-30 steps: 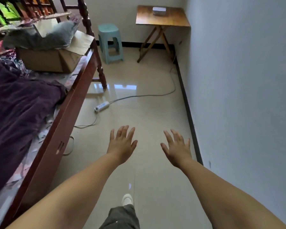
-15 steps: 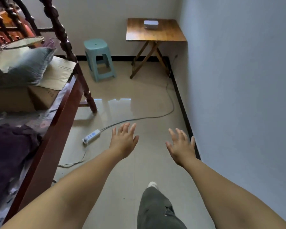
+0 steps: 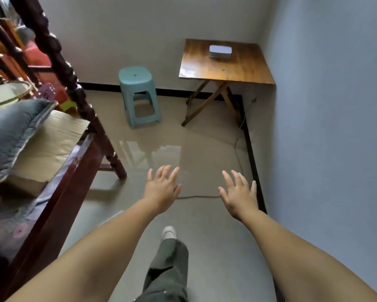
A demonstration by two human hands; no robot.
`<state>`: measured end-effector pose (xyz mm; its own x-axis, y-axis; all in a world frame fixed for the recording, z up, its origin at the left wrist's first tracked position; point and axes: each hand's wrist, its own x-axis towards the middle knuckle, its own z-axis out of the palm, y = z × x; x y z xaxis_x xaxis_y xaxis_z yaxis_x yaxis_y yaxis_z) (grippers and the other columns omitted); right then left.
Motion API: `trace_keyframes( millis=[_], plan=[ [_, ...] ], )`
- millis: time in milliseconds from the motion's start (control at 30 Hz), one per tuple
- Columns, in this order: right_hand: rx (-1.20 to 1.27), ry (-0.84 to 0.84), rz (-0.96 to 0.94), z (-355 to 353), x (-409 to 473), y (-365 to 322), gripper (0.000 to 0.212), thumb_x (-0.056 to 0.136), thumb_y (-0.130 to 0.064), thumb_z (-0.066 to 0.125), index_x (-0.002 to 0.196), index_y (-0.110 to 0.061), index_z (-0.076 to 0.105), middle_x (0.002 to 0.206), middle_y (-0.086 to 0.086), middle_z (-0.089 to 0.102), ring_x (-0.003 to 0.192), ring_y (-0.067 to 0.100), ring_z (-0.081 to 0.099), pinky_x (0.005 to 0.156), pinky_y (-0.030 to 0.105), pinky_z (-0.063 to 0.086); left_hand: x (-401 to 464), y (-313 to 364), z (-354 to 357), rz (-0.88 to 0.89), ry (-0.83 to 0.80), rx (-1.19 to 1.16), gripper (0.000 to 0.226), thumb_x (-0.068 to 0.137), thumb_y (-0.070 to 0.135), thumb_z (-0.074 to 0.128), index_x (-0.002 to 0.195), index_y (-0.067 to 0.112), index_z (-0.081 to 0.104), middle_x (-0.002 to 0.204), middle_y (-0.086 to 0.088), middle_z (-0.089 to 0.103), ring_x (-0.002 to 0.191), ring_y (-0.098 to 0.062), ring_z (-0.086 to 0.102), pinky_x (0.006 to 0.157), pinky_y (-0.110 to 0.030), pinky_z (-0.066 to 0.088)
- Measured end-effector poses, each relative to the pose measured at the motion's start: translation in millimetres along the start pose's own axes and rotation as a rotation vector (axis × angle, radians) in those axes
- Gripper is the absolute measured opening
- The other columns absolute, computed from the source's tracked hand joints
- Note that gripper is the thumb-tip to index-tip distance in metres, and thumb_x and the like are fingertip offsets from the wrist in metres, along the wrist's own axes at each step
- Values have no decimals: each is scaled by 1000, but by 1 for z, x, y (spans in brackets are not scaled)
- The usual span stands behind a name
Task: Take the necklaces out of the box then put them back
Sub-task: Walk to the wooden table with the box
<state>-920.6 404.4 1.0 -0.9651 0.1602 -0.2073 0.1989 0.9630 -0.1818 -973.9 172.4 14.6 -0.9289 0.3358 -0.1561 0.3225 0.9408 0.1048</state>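
Note:
A small white box (image 3: 220,52) with a closed lid sits on a wooden folding table (image 3: 244,69) in the far right corner. No necklaces show. My left hand (image 3: 162,189) and my right hand (image 3: 239,194) are stretched out in front of me over the floor, fingers spread, holding nothing. Both are far short of the table.
A teal plastic stool (image 3: 138,95) stands left of the table. A dark wooden bed frame (image 3: 74,168) with a cardboard box (image 3: 50,142) and grey pillow (image 3: 11,131) runs along the left. A cable (image 3: 237,147) crosses the tiled floor. The wall (image 3: 335,127) is close on the right. My foot (image 3: 169,232) steps forward.
I have walked forward along the bed: the table, box and stool are closer and larger. The power strip has passed out of sight. Both hands stay spread and empty.

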Motion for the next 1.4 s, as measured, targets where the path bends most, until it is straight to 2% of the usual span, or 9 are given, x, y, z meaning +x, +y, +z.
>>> trace_keyframes(
  millis=[167,300,567,900,1000,1133,1400],
  plan=[
    [-8,-24,61,-26,120,-9,56,99,-47,20,150,-31,1,160,2,3,147,18,-1,115,54,-3,131,-28,-30,74,-20,-3,57,99,45,21,148,22,7,158,-6,11,145,-22,4,117,-50,2],
    [4,37,65,-64,218,-21,57,98,-47,23,150,-31,4,160,1,6,146,17,1,115,54,-2,241,-49,-70,138,19,46,56,99,44,24,147,21,9,157,-7,13,144,-23,6,116,-50,3],
    [24,63,91,-99,396,6,57,98,-48,24,149,-30,7,160,2,9,146,18,2,114,54,-2,429,-46,-95,192,53,59,57,98,44,24,148,20,9,156,-7,16,144,-22,9,116,-49,4],
    [-34,10,74,-167,624,65,56,99,-46,22,150,-29,5,160,2,7,147,19,2,115,53,0,664,-20,-119,48,27,-31,57,97,46,25,147,23,12,156,-5,18,144,-21,10,116,-49,6],
    [-6,2,42,-178,685,71,56,99,-45,23,150,-29,5,160,2,7,147,19,1,116,53,0,724,-22,-116,54,-11,-21,57,97,47,24,147,23,11,156,-5,16,144,-21,9,116,-49,4],
    [-29,-14,39,-190,777,83,56,99,-45,21,150,-29,4,160,3,7,147,20,2,115,53,0,817,-32,-114,-13,-24,-53,57,97,49,23,147,23,13,156,-6,19,144,-23,13,117,-50,9],
    [-18,-61,133,-200,976,97,57,99,-48,19,150,-29,4,161,3,7,147,23,2,116,54,1,1029,-45,-117,76,-53,-37,57,96,52,24,146,27,15,155,-4,23,143,-23,17,117,-49,13]
  ],
)
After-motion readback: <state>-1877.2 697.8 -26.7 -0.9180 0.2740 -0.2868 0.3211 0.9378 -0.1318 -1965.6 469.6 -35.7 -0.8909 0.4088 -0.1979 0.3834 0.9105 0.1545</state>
